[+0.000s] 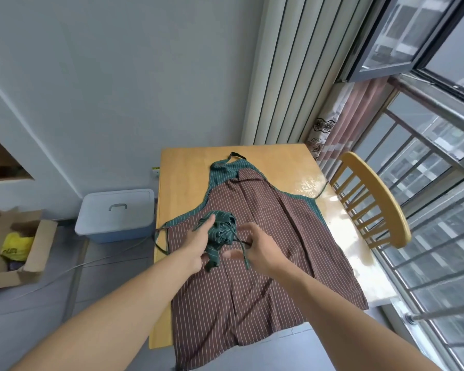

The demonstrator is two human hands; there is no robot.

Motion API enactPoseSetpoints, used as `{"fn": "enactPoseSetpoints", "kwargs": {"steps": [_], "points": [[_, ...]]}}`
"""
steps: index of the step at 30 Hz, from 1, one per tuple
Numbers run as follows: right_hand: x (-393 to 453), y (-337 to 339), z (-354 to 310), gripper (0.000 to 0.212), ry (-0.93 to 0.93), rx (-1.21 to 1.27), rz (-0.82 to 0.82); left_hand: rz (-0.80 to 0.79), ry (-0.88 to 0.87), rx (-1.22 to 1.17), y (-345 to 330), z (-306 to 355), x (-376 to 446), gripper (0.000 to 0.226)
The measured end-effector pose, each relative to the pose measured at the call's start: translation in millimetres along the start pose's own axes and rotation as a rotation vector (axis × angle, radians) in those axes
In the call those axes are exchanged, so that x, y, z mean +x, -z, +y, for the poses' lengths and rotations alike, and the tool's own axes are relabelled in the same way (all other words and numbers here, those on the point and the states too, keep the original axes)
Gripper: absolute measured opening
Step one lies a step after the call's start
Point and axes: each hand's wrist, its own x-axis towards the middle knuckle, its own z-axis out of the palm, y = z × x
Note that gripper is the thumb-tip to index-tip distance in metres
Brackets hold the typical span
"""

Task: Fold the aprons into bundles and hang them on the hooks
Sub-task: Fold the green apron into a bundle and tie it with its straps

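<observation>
A brown striped apron (252, 263) with green striped trim lies spread flat on the wooden table (182, 183), its hem hanging over the near edge. On top of it sits a small green striped apron bundle (221, 228) with a loose end trailing toward me. My left hand (198, 236) presses the bundle's left side with straight fingers. My right hand (257, 250) is just right of the bundle and pinches its thin dark strap (244, 245), which loops over the fingers.
A wooden chair (373, 202) stands at the table's right side by the window railing (439, 236). A blue lidded bin (115, 215) sits on the floor left of the table, and an open cardboard box (19, 250) lies farther left. No hooks are in view.
</observation>
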Motion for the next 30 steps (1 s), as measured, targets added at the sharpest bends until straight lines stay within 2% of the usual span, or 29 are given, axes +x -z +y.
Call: {"fn": "enactPoseSetpoints", "kwargs": {"steps": [2, 5, 9, 11, 13, 16, 19, 21, 25, 28, 30], "points": [[6.0, -4.9, 6.5, 0.071, 0.038, 0.005, 0.036, 0.057, -0.037, 0.021, -6.5, -4.7, 1.2, 0.074], [21.8, -11.7, 16.6, 0.038, 0.061, 0.06, 0.134, 0.064, -0.047, 0.037, -6.4, -12.0, 11.3, 0.089], [33.5, -9.4, 20.0, 0.024, -0.063, 0.254, 0.229, -0.116, -0.06, -0.002, -1.4, -13.2, 12.6, 0.063], [34.3, -10.0, 18.5, 0.022, -0.101, 0.334, 0.229, -0.146, -0.111, 0.08, -4.4, -16.4, 9.9, 0.056], [33.8, -11.5, 17.2, 0.035, -0.113, 0.39, 0.245, -0.112, -0.189, 0.169, -9.3, -19.2, 12.0, 0.05], [32.1, -8.4, 22.6, 0.042, -0.187, 0.462, 0.236, -0.097, -0.228, 0.268, -16.1, -23.5, 22.6, 0.055], [40.9, -6.5, 37.7, 0.044, -0.311, 0.509, 0.205, -0.095, -0.163, 0.261, -22.5, -36.3, 38.8, 0.05], [53.2, -12.9, 54.7, 0.035, -0.371, 0.511, 0.175, -0.1, -0.086, 0.204, -23.2, -48.0, 48.5, 0.049], [85.4, -29.4, 92.4, 0.024, -0.441, 0.31, 0.126, -0.181, 0.08, 0.095, -19.6, -69.0, 74.9, 0.049], [103.8, -34.2, 109.1, 0.021, -0.449, 0.162, 0.092, -0.256, 0.172, 0.077, -10.8, -74.6, 98.3, 0.033], [110.3, -37.3, 121.0, 0.02, -0.462, 0.107, 0.076, -0.323, 0.182, 0.148, -1.3, -74.6, 108.3, 0.027]]}}
